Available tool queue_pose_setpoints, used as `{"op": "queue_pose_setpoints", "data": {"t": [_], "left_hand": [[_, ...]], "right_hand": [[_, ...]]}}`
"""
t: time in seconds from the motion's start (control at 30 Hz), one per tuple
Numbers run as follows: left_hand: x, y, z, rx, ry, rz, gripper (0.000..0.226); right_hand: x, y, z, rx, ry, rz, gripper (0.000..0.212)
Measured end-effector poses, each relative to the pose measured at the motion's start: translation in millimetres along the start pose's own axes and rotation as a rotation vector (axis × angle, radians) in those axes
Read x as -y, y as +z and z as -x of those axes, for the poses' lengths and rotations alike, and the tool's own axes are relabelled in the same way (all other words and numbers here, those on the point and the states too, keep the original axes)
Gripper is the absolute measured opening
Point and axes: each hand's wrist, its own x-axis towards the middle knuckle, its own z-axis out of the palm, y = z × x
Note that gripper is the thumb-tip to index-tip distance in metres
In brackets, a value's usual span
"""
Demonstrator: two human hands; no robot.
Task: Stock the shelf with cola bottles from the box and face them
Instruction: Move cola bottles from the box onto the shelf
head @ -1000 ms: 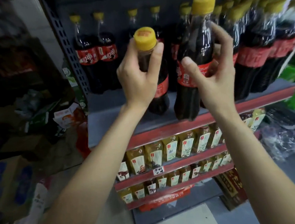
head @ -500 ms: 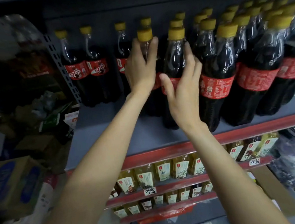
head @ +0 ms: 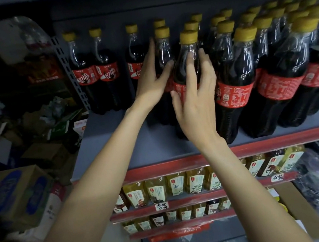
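Both arms raised forward, left hand (head: 151,82) fingers spread, right hand (head: 196,104) fingers extended upward

Grey shelf (head: 115,145) with red front edge, yellow-capped cola bottles (head: 236,84) standing upright on it
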Motion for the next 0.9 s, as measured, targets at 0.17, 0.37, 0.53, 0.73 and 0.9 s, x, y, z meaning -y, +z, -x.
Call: {"op": "queue_pose_setpoints", "data": {"t": [0.17, 0.37, 0.53, 0.73, 0.9], "left_hand": [[-19, -24, 37, -0.263, -0.009, 0.072, 0.052], [-24, -92, 140, -0.612, 0.132, -0.040, 0.017], [-5, -171, 246, -0.833, 0.030, -0.194, 0.018], [34, -277, 377, -0.807, -0.296, -0.433, 0.013], [96, -366, 484, -0.702, -0.587, -0.572, 0.023]], "right_hand": [[15, -1, 10, -0.159, -0.147, -0.078, 0.040], [75, 19, 36, -0.185, -0.257, -0.393, 0.015], [164, 47, 83, 0.045, -0.150, -0.861, 0.014], [274, 106, 167, 0.489, -0.257, -1.059, 0.016], [359, 180, 255, 0.900, -0.352, -0.923, 0.022]]}}
